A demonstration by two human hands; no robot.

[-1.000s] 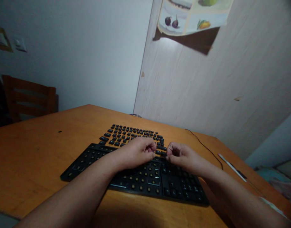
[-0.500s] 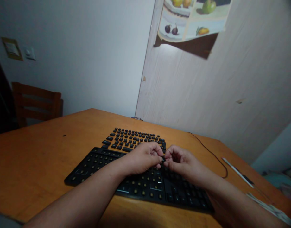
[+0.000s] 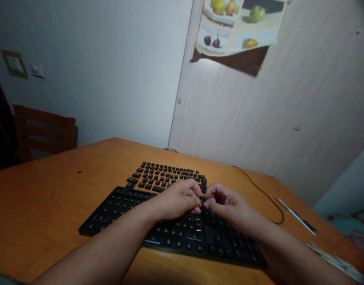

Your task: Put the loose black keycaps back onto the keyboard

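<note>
Between the fingertips of both hands is a small black keycap (image 3: 202,199), partly hidden by the fingers. My left hand (image 3: 183,200) pinches it from the left, and my right hand (image 3: 225,201) from the right. Both are just above a black keyboard (image 3: 172,237). Its main section shows bare switch posts where keycaps are off, while the number pad at the right still bears its keys. Behind the keyboard, loose black keycaps (image 3: 152,176) lie on the table in rows that follow a keyboard layout; my left hand covers some of them.
The wooden table (image 3: 51,206) reaches back to the wall. A dark cable (image 3: 260,190) curves at the right, near a thin white strip (image 3: 296,216) and some pale papers (image 3: 336,261). A wooden chair (image 3: 45,128) stands at the far left.
The view has shifted slightly. Both hands stay together over the keyboard, and the keycap between their fingertips shows a little more now.
</note>
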